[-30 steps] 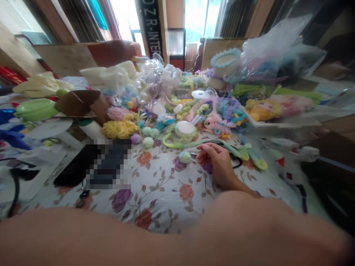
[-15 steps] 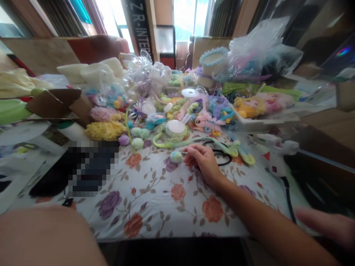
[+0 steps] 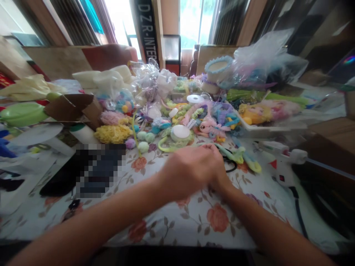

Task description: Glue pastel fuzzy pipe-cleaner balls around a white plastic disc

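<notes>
My left hand reaches in from the left, blurred by motion, its fingers lost against the other hand. Right beside it is my right hand, with fingers curled together; whatever they hold is covered. Behind both hands runs a yellow-green and blue plush strip with a knotted end. A black cable loop shows past the right hand. Several mint and lilac pom-poms lie to the left. Farther back is a white round disc on pale green netting.
A glue gun lies on the right, with its cord trailing forward. Dolls fill a white tray. On the left are a dark phone-like slab, a thread cone and a cardboard box. Plastic bags stand at the back.
My left hand has come in from the lower left to meet the right hand. A green-blue pom-pom beside the right fingertips is now hidden. The camera view has shifted slightly.
</notes>
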Demonstrator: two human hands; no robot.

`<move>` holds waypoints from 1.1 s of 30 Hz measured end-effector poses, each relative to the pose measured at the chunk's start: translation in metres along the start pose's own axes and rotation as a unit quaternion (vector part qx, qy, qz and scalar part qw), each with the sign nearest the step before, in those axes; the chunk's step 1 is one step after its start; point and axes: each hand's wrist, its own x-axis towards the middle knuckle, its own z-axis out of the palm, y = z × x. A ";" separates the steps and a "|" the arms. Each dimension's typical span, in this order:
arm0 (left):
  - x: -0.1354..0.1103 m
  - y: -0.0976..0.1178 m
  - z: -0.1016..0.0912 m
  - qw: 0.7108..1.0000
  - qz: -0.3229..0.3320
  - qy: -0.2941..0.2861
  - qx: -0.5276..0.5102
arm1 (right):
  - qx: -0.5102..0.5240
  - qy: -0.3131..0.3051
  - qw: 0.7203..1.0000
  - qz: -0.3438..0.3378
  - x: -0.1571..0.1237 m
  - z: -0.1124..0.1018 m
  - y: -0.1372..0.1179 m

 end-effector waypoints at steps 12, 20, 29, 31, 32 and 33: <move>-0.053 -0.053 0.037 0.950 -0.292 -0.065 -0.089 | -0.389 -0.125 0.903 -0.132 -0.003 -0.005 0.000; -0.059 -0.057 0.038 0.955 -0.267 0.046 -0.121 | -0.362 -0.122 0.906 -0.181 -0.001 -0.005 0.006; -0.050 -0.043 0.031 0.987 0.090 -0.010 0.132 | -0.206 -0.189 0.955 -0.097 -0.017 0.011 0.010; -0.052 -0.046 0.029 0.984 0.079 -0.009 0.157 | -0.196 -0.204 0.954 -0.095 -0.019 0.013 0.006; -0.054 -0.047 0.028 0.984 0.071 -0.007 0.161 | -0.200 -0.210 0.952 -0.099 -0.019 0.012 0.003; -0.056 -0.049 0.027 0.986 0.060 -0.005 0.158 | -0.204 -0.214 0.950 -0.105 -0.019 0.011 -0.001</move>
